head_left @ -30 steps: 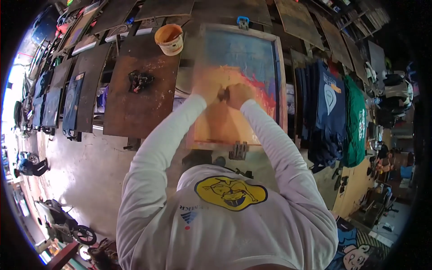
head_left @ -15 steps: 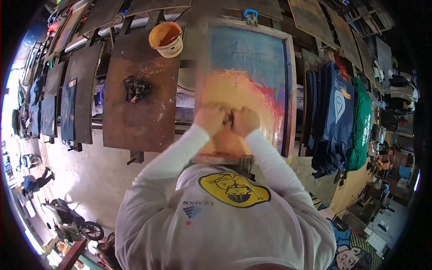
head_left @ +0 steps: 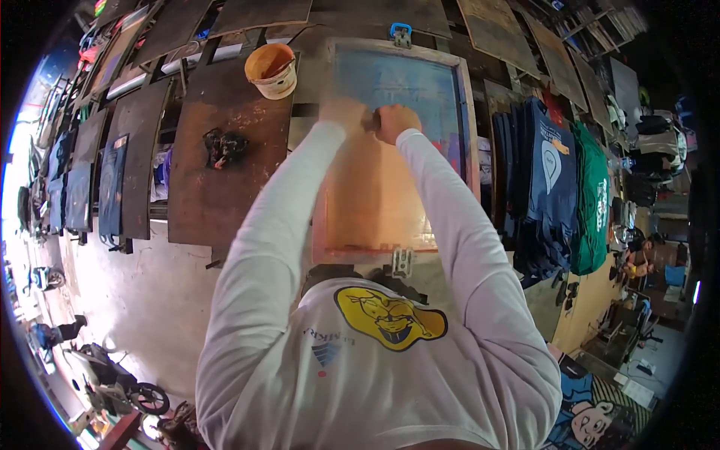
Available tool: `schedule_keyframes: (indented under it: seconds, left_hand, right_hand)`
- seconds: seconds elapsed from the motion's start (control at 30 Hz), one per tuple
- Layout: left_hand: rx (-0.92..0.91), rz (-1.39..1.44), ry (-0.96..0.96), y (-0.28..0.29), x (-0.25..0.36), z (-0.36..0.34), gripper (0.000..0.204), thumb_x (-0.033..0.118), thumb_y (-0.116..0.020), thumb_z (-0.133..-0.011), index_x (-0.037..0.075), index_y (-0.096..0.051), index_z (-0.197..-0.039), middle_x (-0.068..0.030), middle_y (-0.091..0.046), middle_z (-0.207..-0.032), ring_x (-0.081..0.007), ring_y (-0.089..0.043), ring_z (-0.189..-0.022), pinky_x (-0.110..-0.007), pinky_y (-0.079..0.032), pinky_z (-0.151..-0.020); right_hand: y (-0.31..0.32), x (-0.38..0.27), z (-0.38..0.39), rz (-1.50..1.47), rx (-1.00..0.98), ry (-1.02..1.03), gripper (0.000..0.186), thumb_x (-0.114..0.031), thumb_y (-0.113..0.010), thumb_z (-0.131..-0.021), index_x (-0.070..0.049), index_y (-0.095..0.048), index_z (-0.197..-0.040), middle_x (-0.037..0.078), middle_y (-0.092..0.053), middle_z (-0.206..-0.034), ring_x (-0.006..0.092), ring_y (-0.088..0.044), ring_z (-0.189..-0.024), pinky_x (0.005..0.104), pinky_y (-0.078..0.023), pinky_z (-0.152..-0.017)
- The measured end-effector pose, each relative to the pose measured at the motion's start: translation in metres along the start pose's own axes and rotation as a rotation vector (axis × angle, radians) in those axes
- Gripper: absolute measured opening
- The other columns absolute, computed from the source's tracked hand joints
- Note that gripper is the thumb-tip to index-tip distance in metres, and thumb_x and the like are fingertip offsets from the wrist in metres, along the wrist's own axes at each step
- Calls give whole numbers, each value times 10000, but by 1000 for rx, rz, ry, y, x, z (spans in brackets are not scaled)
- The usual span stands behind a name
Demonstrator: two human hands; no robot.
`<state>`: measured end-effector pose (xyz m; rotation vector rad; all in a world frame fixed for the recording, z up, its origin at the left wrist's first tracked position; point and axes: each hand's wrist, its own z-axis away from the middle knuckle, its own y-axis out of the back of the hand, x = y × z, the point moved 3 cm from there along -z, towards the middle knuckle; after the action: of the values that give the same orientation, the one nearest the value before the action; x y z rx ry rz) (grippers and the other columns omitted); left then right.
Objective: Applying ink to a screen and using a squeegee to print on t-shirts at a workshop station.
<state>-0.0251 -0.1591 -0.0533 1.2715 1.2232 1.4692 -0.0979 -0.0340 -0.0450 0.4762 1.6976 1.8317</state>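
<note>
A wooden-framed printing screen (head_left: 463, 120) lies in front of me, its mesh blue at the far end and orange and red toward me. Both my hands are closed on a squeegee (head_left: 373, 121) across the far half of the mesh; only a dark bit of it shows between them. My left hand (head_left: 343, 112) is blurred by motion, at the screen's left side. Beside it, my right hand (head_left: 398, 122) has its fingers wrapped over the bar. A metal clamp with a blue handle (head_left: 401, 34) sits at the far edge of the frame, and a metal hinge piece (head_left: 403, 262) at the near edge.
Left of the screen, a brown board (head_left: 225, 191) carries an ink-stained orange-and-white bucket (head_left: 271, 72) and a crumpled dark rag (head_left: 223, 148). Dark blue printed shirts (head_left: 547, 169) and green ones (head_left: 591, 199) hang over boards to the right. A motorcycle (head_left: 112, 382) stands at lower left.
My hands and the squeegee have moved away from me up the screen, my arms stretching out. The near mesh now looks evenly orange. The whole view has shifted slightly.
</note>
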Motion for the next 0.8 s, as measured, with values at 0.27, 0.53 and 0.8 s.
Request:
schedule_keyframes:
  seconds: [0.27,0.53,0.8]
  left_hand:
    - [54,87,171,-38,56,117,370,309,-779,-691,142,-721,-1016,-115,-714,-950,-309,-697,-912,-429,-565,-798]
    - [210,88,237,-61,131,248,329,221,-746,-696,96,-642,-981,-91,-661,-958,-291,-673,-880,-417,-559,-720]
    - [87,-64,307,-40,147,208,225,215,-553,-899,44,-610,-1033,-128,-680,-922,-271,-687,-866,-387,-551,-735]
  right_hand:
    - [-48,-17,108,-4,-1,71,274,-232,-703,-737,-98,-707,-976,201,-703,-943,351,-700,-876,469,-558,-778]
    - [-56,-39,234,-116,30,219,231,-192,-709,-717,-99,-680,-926,187,-670,-866,370,-684,-822,475,-552,-756]
    - [-36,-28,126,77,211,964,165,-170,-652,-761,-217,-696,-914,-53,-682,-961,177,-592,-1030,361,-406,-923]
